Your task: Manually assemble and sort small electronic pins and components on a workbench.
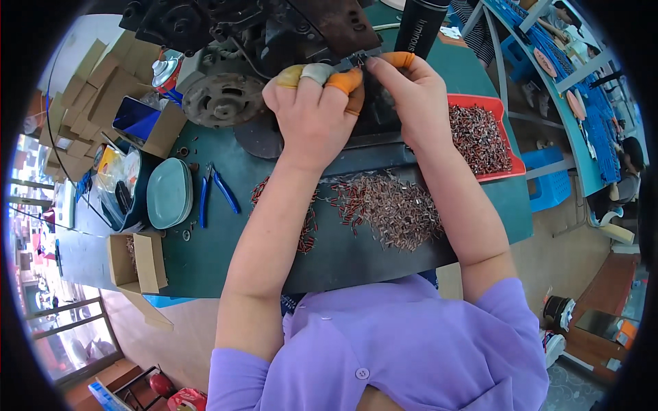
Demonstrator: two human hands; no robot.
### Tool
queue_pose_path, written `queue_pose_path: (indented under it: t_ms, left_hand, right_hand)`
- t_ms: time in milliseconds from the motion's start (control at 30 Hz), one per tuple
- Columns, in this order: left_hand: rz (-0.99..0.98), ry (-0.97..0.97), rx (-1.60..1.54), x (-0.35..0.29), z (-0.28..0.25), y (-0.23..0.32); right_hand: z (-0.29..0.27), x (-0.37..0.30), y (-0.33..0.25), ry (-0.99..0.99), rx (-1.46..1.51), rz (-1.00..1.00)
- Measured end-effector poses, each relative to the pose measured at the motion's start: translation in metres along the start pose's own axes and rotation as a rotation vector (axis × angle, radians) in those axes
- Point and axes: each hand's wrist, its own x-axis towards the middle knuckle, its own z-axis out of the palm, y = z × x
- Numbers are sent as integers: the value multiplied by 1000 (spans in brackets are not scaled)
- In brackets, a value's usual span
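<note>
My left hand (pixel 312 113) and my right hand (pixel 419 99) meet at the working point of a dark metal machine (pixel 329 27). Finger covers in yellow, white and orange sit on my left fingers, which are curled closed. An orange cover is on my right index finger, and that finger and the thumb pinch together. Whatever small thing lies at the fingertips is too small and too hidden to name. Below my wrists, a heap of small metal pieces (pixel 401 212) lies on the green table (pixel 205 264), with red-and-silver pieces (pixel 348 205) at its left side.
A red tray (pixel 517 154) full of small red and silver parts stands at the right. On the left are blue-handled pliers (pixel 221 188), teal plates (pixel 169 195), a dark bin (pixel 140 198) and cardboard boxes (pixel 113 82). A black bottle (pixel 421 27) stands behind my right hand.
</note>
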Motion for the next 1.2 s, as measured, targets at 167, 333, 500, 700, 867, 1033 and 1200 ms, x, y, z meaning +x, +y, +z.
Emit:
queue_pose_path:
  t_ms: [167, 333, 500, 700, 867, 1033, 1200]
  left_hand:
    - [-8, 9, 34, -1, 5, 0]
    - [-10, -1, 43, -2, 6, 0]
    - [-13, 7, 65, -2, 7, 0]
    - [-15, 31, 66, 1, 10, 1]
    - [-16, 31, 62, 1, 9, 2]
    - [-31, 13, 65, 1, 3, 3]
    - [-23, 47, 38, -1, 7, 0]
  right_hand:
    - [1, 0, 0, 3, -1, 6]
    - [2, -1, -3, 10, -23, 14]
    - [1, 0, -1, -2, 11, 6]
    - [1, 1, -1, -8, 15, -6]
    - [-2, 1, 4, -19, -24, -53]
    - [0, -8, -3, 2, -211, -134]
    - [4, -9, 0, 55, -363, -232]
